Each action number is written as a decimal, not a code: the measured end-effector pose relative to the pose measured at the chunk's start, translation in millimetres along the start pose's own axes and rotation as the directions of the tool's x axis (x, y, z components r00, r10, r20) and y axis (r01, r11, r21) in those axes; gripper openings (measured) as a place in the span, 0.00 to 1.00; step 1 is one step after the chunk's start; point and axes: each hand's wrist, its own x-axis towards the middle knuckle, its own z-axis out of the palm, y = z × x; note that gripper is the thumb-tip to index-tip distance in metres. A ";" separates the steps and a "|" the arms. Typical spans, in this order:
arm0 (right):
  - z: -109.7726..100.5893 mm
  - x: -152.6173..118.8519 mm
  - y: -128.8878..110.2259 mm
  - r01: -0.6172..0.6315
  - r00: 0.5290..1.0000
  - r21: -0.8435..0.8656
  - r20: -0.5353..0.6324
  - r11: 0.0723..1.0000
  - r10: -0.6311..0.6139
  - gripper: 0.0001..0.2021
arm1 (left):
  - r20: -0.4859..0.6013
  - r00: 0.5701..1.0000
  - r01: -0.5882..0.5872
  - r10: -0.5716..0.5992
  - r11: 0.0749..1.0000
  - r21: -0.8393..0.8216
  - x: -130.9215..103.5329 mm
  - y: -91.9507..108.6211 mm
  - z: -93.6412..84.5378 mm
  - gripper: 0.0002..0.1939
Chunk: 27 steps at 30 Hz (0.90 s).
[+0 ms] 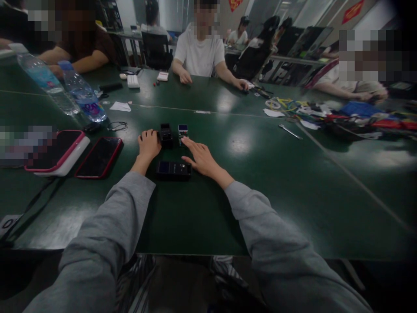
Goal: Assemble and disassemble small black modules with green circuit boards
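Three small devices lie on the green table in front of me. My left hand [150,143] rests on the table with loosely bent fingers, right beside a black device [165,134]; whether it touches the device is hard to tell. My right hand [202,157] is open and palm down. Its fingertips reach the lower end of a small circuit board with a screen [183,129], partly covering it, and its thumb is apart from them. Closer to me, a longer black device with a dark screen [173,170] lies crosswise, just below the right thumb.
Left of my hands lie a red-edged phone [99,157], a pink-framed phone [58,150] and two water bottles [83,93]. A wrench [290,131] and a tangle of cables [325,114] lie to the right. A person in a white shirt [199,54] sits opposite.
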 end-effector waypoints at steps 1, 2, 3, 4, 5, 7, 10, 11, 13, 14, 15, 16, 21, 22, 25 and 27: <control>-0.4 0.2 -1.0 -0.035 0.999 0.000 -0.029 0.999 0.035 0.30 | -0.003 1.000 -0.005 0.005 1.000 0.004 -0.1 -0.2 -0.2 0.26; -0.8 0.2 -1.4 -0.078 0.995 -0.004 -0.067 0.997 0.078 0.29 | -0.006 1.000 -0.009 0.009 1.000 0.009 -0.2 -0.3 -0.4 0.26; -1.1 0.1 -1.2 -0.124 0.986 -0.010 -0.111 0.992 0.122 0.28 | -0.007 1.000 -0.012 0.012 1.000 0.013 -0.3 -0.5 -0.5 0.26; -1.1 -0.2 -0.5 -0.163 0.976 -0.015 -0.151 0.987 0.159 0.27 | -0.005 1.000 -0.011 0.011 1.000 0.016 -0.3 -0.6 -0.6 0.26; -1.0 -0.5 0.5 -0.190 0.966 -0.018 -0.183 0.982 0.183 0.27 | -0.004 1.000 -0.009 0.009 1.000 0.019 -0.2 -0.7 -0.5 0.26; -0.2 -1.0 3.1 -0.201 0.962 -0.025 -0.194 0.979 0.192 0.29 | -0.002 1.000 -0.005 0.005 1.000 0.021 0.2 -0.9 -0.1 0.26; 1.3 -1.0 6.4 -0.177 0.980 -0.018 -0.096 0.984 0.175 0.28 | -0.007 1.000 -0.006 0.006 1.000 0.016 1.1 -1.7 1.3 0.26; 1.3 -1.3 7.0 -0.175 0.982 -0.012 -0.068 0.985 0.174 0.27 | -0.009 1.000 -0.007 0.007 1.000 0.013 1.3 -2.1 2.0 0.26; -0.3 -3.6 7.0 -0.187 0.981 -0.004 -0.061 0.982 0.187 0.25 | -0.018 1.000 -0.010 0.010 1.000 0.007 1.7 -2.9 3.3 0.26; -2.1 -6.2 6.4 -0.197 0.977 -0.003 -0.079 0.980 0.196 0.24 | -0.021 1.000 -0.011 0.011 1.000 0.006 1.7 -3.3 3.8 0.26; -4.7 -10.0 5.2 -0.205 0.974 -0.002 -0.103 0.979 0.204 0.22 | -0.024 1.000 -0.011 0.011 1.000 0.006 1.7 -3.7 4.3 0.26; -8.1 -15.3 3.7 -0.213 0.969 -0.001 -0.127 0.977 0.211 0.20 | -0.026 1.000 -0.011 0.011 1.000 0.006 1.6 -4.0 4.7 0.25; -37.0 -66.5 -3.5 -0.198 0.962 0.115 -0.166 0.974 0.215 0.14 | -0.030 0.999 -0.023 0.023 1.000 0.013 1.1 -4.6 4.7 0.26; -44.7 -82.0 -2.0 -0.195 0.961 0.157 -0.167 0.968 0.220 0.14 | -0.029 0.999 -0.024 0.024 1.000 0.013 1.1 -4.5 4.5 0.26; -71.4 -142.2 17.3 -0.249 0.943 0.189 -0.176 0.950 0.283 0.15 | -0.025 0.999 -0.019 0.019 1.000 0.005 1.4 -4.5 4.3 0.26; -92.2 -196.0 44.0 -0.346 0.904 0.120 -0.223 0.930 0.365 0.15 | -0.027 0.999 -0.019 0.019 1.000 -0.005 1.8 -4.6 4.7 0.26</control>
